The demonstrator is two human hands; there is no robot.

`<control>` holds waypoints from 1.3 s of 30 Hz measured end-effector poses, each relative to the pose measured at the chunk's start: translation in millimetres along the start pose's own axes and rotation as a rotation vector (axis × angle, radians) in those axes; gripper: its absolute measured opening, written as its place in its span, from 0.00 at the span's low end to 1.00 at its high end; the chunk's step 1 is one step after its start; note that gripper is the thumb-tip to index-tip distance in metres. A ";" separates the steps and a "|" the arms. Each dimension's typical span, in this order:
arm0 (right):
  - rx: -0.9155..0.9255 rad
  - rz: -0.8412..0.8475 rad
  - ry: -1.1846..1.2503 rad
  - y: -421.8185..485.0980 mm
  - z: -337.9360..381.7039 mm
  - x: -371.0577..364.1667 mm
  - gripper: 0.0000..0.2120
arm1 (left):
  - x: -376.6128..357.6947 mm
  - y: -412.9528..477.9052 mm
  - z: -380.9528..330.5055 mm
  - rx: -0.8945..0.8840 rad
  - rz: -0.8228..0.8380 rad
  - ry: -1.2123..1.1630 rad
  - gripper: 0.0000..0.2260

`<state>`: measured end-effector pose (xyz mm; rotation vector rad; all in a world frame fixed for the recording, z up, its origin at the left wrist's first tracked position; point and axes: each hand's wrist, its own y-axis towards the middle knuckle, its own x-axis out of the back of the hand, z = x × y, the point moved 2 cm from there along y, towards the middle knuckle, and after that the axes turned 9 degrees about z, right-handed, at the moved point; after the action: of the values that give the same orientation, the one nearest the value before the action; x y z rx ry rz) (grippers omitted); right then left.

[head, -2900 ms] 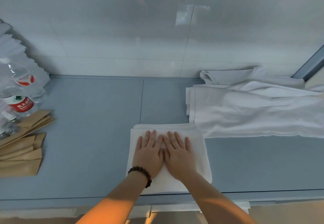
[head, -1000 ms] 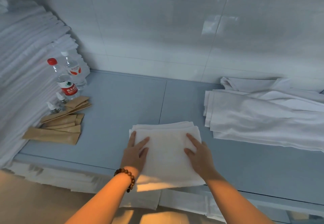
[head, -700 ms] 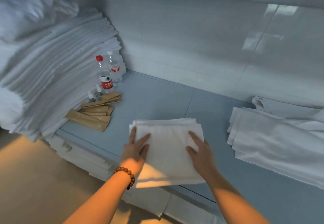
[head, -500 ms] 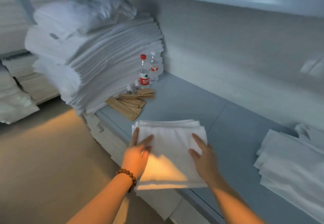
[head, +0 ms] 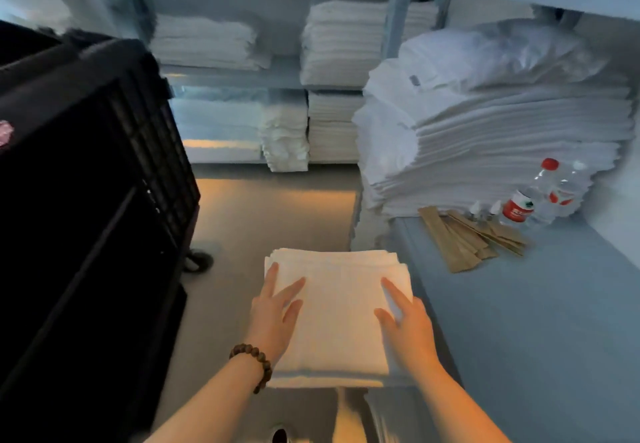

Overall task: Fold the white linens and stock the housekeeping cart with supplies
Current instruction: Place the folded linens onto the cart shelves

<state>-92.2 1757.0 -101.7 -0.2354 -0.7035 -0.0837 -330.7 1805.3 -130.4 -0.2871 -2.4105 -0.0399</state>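
Observation:
A folded white linen (head: 337,318) is up in the air over the floor, just left of the blue shelf (head: 540,331). My left hand (head: 275,312) holds its left edge and my right hand (head: 407,326) holds its right edge, with straight fingers lying on top and the rest of each hand hidden beneath the cloth. A bead bracelet sits on my left wrist. The black housekeeping cart (head: 86,200) fills the left side, close to my left arm, with one wheel (head: 198,262) on the floor.
A tall stack of white linens (head: 485,144) sits at the shelf's far end. Beside it stand water bottles (head: 523,201) and brown paper packets (head: 464,241). More folded towels (head: 341,44) fill the racks at the back. Bare floor lies between cart and shelf.
The hands went from pressing the linen flat on the shelf to gripping its edges and lifting it off. My view swung left, bringing the black cart and back racks into sight.

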 end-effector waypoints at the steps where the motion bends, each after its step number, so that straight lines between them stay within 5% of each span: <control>1: 0.039 0.035 -0.008 10.1 13.4 -11.6 0.26 | 12.6 -2.9 11.0 0.033 -0.039 -0.003 0.16; 11: 0.326 0.338 -0.082 120.0 130.6 -123.0 0.26 | 111.4 -3.4 104.2 0.309 -0.350 -0.068 0.16; 23: 0.444 0.573 -0.120 261.3 257.9 -229.8 0.26 | 205.8 71.4 182.9 0.496 -0.595 -0.137 0.16; 39: 0.759 0.823 -0.269 450.8 359.8 -326.6 0.25 | 252.8 200.8 228.3 0.740 -0.912 -0.130 0.16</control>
<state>-497.5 2280.6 -132.3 0.2126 -0.8100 1.0014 -619.6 2074.7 -147.5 1.1593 -2.2877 0.4549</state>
